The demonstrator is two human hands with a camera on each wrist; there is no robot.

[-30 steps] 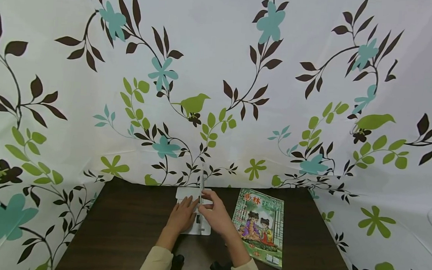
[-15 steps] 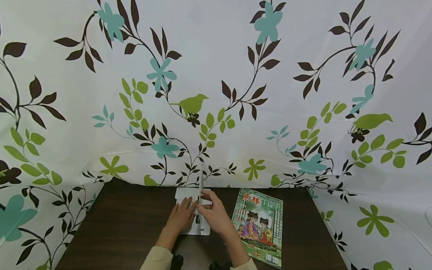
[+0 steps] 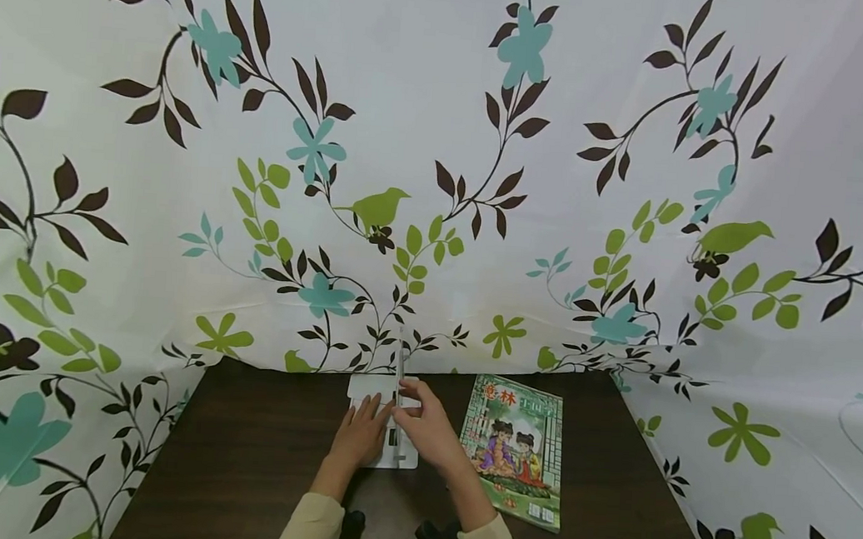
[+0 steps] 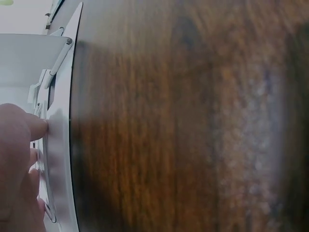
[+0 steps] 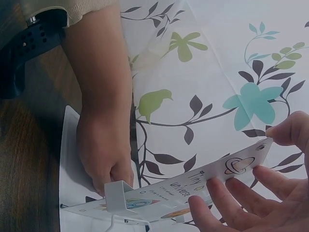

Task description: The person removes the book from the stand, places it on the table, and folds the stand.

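While the left hand lies with extended fingers on the white stand, gripping nothing, the right hand pinches its upright printed panel. The stand sits at the far middle of the surface, left of the magazine. It looks light, stiff and rather slick; the panel's outer edge seems the best hold, with the base steadied. Since the earlier frame, hands and stand look unmoved; only the view has shifted slightly.

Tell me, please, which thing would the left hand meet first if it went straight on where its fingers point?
Most likely the upright printed panel: the left hand points forward and a little rightward, toward it. How much gap remains is hard to judge.
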